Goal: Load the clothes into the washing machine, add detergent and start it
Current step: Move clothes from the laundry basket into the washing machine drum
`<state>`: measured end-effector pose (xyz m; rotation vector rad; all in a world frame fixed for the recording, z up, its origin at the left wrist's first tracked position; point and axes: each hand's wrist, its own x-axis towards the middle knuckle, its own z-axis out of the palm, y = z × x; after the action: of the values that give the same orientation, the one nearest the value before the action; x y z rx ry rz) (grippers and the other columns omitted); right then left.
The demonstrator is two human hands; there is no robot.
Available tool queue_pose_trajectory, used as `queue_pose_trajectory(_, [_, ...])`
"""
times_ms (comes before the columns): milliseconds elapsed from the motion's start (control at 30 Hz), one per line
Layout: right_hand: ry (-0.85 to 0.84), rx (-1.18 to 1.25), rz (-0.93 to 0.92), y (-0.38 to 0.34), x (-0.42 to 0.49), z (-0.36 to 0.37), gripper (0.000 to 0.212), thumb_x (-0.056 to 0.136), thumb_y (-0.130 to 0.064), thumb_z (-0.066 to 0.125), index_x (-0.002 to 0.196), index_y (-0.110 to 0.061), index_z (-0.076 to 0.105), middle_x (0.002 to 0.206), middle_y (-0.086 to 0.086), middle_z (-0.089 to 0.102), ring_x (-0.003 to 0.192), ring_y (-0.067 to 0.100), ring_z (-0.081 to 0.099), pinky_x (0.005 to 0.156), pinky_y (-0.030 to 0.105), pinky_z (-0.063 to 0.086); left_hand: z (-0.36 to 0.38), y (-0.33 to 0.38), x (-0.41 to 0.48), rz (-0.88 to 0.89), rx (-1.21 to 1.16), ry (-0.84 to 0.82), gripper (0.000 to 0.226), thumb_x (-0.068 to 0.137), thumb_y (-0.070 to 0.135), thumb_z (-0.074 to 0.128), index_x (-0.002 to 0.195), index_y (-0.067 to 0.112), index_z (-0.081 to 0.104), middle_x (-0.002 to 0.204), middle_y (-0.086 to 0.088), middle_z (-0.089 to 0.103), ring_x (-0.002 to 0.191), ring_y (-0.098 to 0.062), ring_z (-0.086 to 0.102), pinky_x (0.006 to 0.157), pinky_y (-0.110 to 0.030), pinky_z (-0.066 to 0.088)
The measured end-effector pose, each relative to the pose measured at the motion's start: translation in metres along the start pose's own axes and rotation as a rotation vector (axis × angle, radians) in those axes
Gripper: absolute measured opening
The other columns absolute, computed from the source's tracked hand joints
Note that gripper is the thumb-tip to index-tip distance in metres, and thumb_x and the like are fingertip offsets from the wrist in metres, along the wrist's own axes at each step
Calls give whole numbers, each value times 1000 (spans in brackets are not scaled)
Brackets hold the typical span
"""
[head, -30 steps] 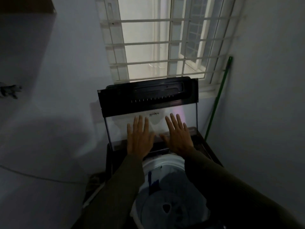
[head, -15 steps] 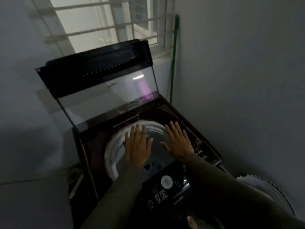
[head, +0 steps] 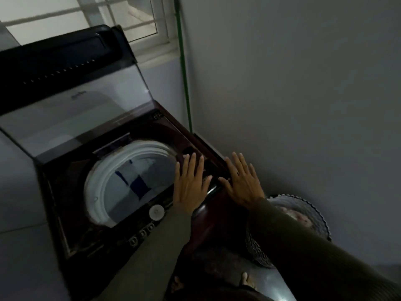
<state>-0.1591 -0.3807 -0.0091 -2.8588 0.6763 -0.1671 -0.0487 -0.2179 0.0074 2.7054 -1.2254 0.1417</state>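
Note:
A dark top-loading washing machine (head: 65, 224) stands under the window with its glass lid (head: 71, 118) raised. Its white drum rim (head: 102, 170) rings a tub that holds pale cloth with dark blue parts (head: 138, 183). A round white knob (head: 156, 211) sits on the front control panel. My left hand (head: 189, 185) and my right hand (head: 242, 181) hover flat, fingers straight and spread, over the machine's right front corner, holding nothing. At lower right stands a laundry basket (head: 308, 209) with a scalloped rim, partly behind my right sleeve.
A green pole (head: 184, 79) leans in the corner between the window wall and the grey right wall. The barred window (head: 121, 18) is behind the machine. My bare feet (head: 246, 279) show on the floor below.
The view has swung right and down. My hands, first spread in front of the raised lid, now hover over the machine's right front corner. The basket has come into view.

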Motion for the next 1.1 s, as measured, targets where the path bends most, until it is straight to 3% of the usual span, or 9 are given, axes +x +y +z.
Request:
queue_pose_trajectory(233, [-60,37,93,92,-73,8,73,97,-64,21,156,-21,17,164,6,8,151,24,2,120,52,16,29,101,-4,87,49,-88,66,101,54,22,155,16,18,162,-10,15,151,-27,8,120,-52,15])
queue_pose_trajectory(400, [-206,69,190,139,-129,32,74,97,-64,23,156,-23,6,165,4,-3,151,22,-8,121,52,12,55,161,-26,153,18,-154,65,100,52,24,155,16,21,162,-11,18,151,-27,10,120,-52,17])
queue_pose_trajectory(567, [-302,131,326,162,-188,65,75,95,-64,26,156,-21,16,164,7,10,152,27,5,117,57,20,90,197,-49,226,15,-291,65,99,51,23,154,17,24,161,-11,22,150,-27,16,119,-52,20])
queue_pose_trajectory(667, [-327,144,398,177,-210,83,77,95,-64,21,157,-21,9,165,5,-1,152,23,-7,119,54,15,116,214,-52,268,15,-379,64,98,50,25,153,17,27,160,-12,25,149,-28,19,118,-53,23])
queue_pose_trajectory(867, [-314,165,550,220,-218,126,77,95,-64,27,157,-24,3,165,3,-7,151,22,-10,121,50,16,189,242,-45,344,-49,-506,66,99,52,17,151,15,33,158,-13,29,148,-29,22,117,-52,25])
queue_pose_trajectory(1033, [-281,236,643,257,-199,184,82,88,-65,14,157,-21,3,165,3,-1,152,20,-8,122,43,18,279,261,-37,345,-186,-566,60,98,48,36,149,16,36,153,-12,38,142,-28,34,113,-47,35])
queue_pose_trajectory(1100, [-278,235,662,271,-188,210,81,88,-62,16,157,-21,6,165,3,3,152,21,-3,120,43,22,310,269,-34,327,-236,-592,61,97,50,33,150,19,34,154,-9,37,141,-27,36,111,-45,39])
